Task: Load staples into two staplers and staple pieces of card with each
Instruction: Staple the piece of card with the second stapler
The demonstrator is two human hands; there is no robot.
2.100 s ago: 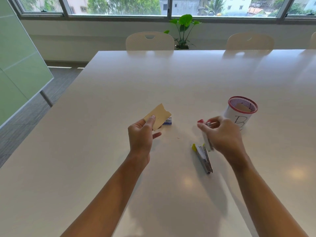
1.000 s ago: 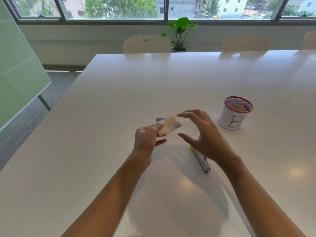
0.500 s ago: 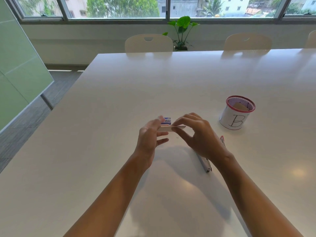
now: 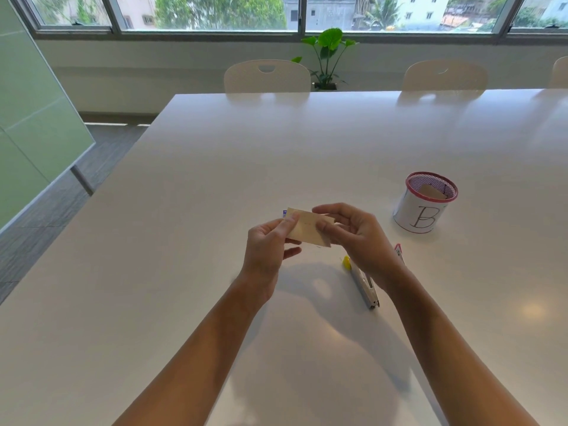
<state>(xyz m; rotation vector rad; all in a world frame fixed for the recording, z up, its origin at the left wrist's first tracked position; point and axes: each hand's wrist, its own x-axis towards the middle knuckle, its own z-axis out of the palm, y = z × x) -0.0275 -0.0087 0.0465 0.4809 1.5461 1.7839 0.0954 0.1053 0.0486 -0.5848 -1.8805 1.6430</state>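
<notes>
L thumb (image 4: 291, 219) lies on the near face of the card (image 4: 309, 228), pinching its L end against fingers behind; two lower fingers poke out free beneath. R thumb (image 4: 326, 227) presses the card's R end, R index curls over the top edge, so the card is pinched at both ends, held above the table (image 4: 215, 179), face tilted toward the camera. Card is tan, oblong, lower R corner ragged.

L hand (image 4: 269, 245) back toward camera, wrist straight, forearm running down-left to frame edge. R hand (image 4: 358, 238) knuckles up, wrist bent slightly, forearm running down-right.

Behind the card's L top corner, a bit of a blue box (image 4: 284, 213) shows; the rest is hidden.

Under the R wrist, on the table: metal stapler (image 4: 364, 284) w/ yellow tip, lying lengthwise toward the camera, partly covered by the hand. Just R of the wrist, a red-tipped stapler (image 4: 398, 251), mostly hidden.

Further R, well apart from hands: mesh cup (image 4: 425, 202), red rim, white label marked "B", w/ another card piece inside.

Far side: two chairs, plant (image 4: 327, 53) at window.
</notes>
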